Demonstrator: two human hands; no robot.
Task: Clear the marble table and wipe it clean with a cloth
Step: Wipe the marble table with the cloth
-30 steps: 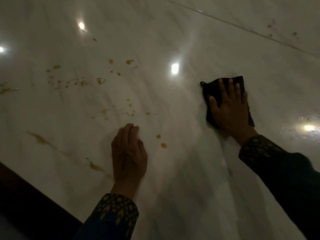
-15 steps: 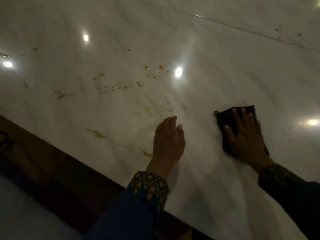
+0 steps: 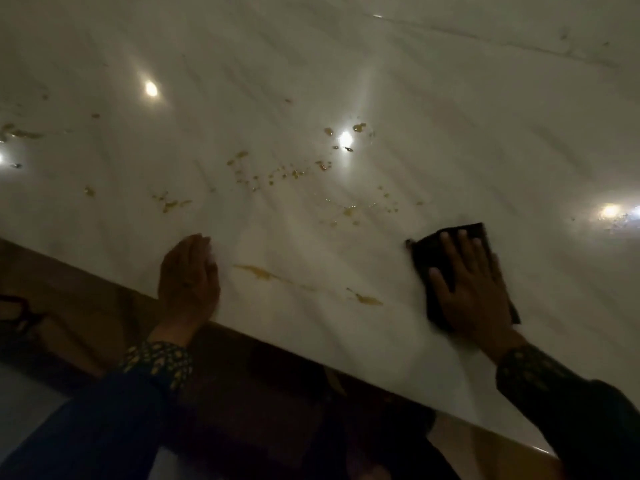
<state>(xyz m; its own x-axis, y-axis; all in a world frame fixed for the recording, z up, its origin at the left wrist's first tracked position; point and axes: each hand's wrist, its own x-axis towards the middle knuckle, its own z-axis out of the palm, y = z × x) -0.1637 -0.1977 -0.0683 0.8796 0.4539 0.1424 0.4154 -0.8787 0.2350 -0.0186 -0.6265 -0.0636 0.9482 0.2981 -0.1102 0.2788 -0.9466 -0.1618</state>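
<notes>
The white marble table fills most of the head view in dim light. A dark cloth lies flat on it at the right, close to the near edge. My right hand presses down on the cloth with its fingers spread and straight. My left hand rests flat on the marble right at the near edge, holding nothing. Yellow-brown stains streak the surface between the two hands. More spatter is scattered further back across the middle and left.
The table's near edge runs diagonally from left to lower right, with a dark wooden base and floor below it. A seam crosses the marble at the far right. Ceiling lights glint off the wet surface.
My right hand has dragged the cloth back toward the near edge. My left hand has slid left and back to the edge. The view has shifted, showing more of the floor.
</notes>
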